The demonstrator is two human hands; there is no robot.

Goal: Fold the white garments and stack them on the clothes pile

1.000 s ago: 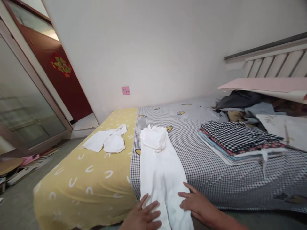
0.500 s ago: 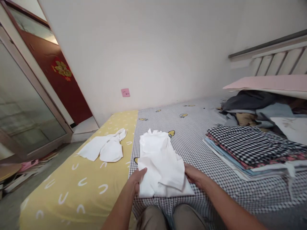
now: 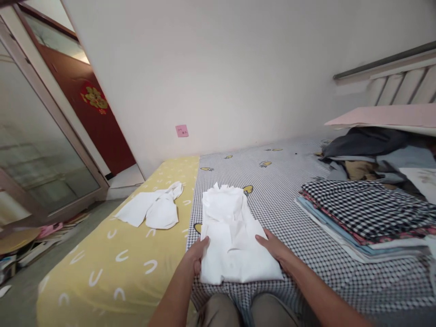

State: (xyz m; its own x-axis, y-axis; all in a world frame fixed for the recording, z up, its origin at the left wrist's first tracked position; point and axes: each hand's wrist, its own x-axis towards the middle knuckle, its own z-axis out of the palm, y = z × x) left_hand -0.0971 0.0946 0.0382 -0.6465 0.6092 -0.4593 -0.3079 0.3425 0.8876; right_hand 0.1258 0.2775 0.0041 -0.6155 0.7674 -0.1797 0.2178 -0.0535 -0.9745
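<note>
A white garment with a ruffled far edge, seemingly a shirt, lies folded into a long shape on the checked sheet in front of my knees. My left hand grips its left edge, thumb on top and the other fingers partly hidden at the side. On the opposite edge, my right hand pinches the cloth, its thumb over the fabric and some fingertips out of sight. A small crease shows in the middle of the shirt. To the left, a loose white cloth piece lies rumpled on the yellow sheet.
The bed has a yellow sheet on the left and a checked sheet with pineapple prints. A stack of folded clothes stands at the right, with a heap of dark clothes behind it. A wall borders the far side.
The loose flap on top of the shirt has been spread rightward and now lies flatter. My right hand has shifted, its thumb now visible on the cloth. The view has turned slightly left.
</note>
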